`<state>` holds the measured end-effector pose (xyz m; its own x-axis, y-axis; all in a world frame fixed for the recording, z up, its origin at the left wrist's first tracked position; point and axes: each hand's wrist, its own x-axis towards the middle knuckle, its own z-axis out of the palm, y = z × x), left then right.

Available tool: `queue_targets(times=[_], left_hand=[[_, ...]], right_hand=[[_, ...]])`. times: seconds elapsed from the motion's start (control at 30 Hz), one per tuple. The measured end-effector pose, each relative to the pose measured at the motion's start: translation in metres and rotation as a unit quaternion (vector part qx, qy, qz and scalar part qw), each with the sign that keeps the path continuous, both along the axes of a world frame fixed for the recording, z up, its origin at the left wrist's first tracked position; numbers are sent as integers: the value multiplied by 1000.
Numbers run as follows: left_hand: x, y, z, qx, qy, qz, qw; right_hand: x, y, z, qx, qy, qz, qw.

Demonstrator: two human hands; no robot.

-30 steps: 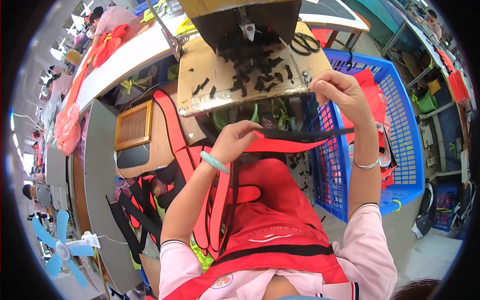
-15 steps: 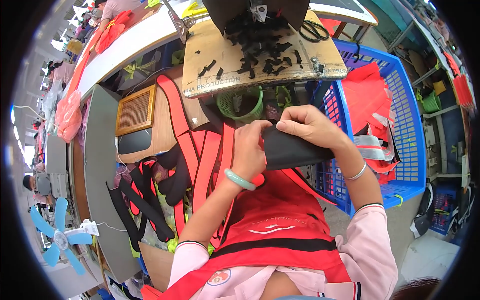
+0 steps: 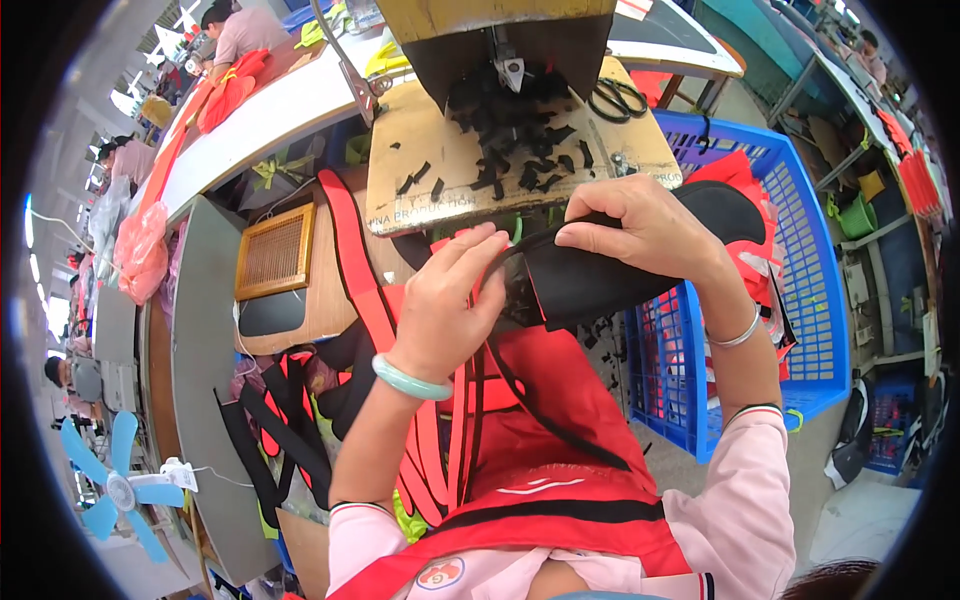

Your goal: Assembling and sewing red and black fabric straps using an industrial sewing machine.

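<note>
A black fabric piece [image 3: 600,285] is held up in front of the work board, its rounded end reaching right over the blue basket. My right hand [image 3: 645,230] pinches its upper edge between thumb and fingers. At the piece's left end, my left hand [image 3: 450,300] is closed, thumb against fingers, on the narrow black-edged part. Red-and-black strips [image 3: 350,235] hang and lie to the left of my left hand. A red apron [image 3: 570,400] covers my lap below the fabric.
Beyond my hands, a wooden board [image 3: 410,150] carries black scraps [image 3: 510,130] under a machine head [image 3: 508,70]. Black-handled scissors [image 3: 618,100] lie on its right. The blue basket [image 3: 690,400] at right holds red pieces. A small fan [image 3: 122,490] stands far left.
The black fabric, folded short before, now extends to the right with its rounded end showing. My left hand has moved left and down, my right hand slightly right; the hands are farther apart.
</note>
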<state>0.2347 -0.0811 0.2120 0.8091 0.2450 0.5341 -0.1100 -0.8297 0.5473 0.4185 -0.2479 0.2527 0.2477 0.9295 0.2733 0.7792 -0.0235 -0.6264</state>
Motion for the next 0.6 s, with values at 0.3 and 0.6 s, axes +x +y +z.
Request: queue_targets(times=[0.3, 0.6], left_hand=[[71, 66, 29, -146, 205, -89, 964], [130, 95, 37, -135, 246, -63, 958]], right_hand=[[47, 24, -19, 36, 94, -83, 992], [92, 51, -30, 60, 131, -143, 979]])
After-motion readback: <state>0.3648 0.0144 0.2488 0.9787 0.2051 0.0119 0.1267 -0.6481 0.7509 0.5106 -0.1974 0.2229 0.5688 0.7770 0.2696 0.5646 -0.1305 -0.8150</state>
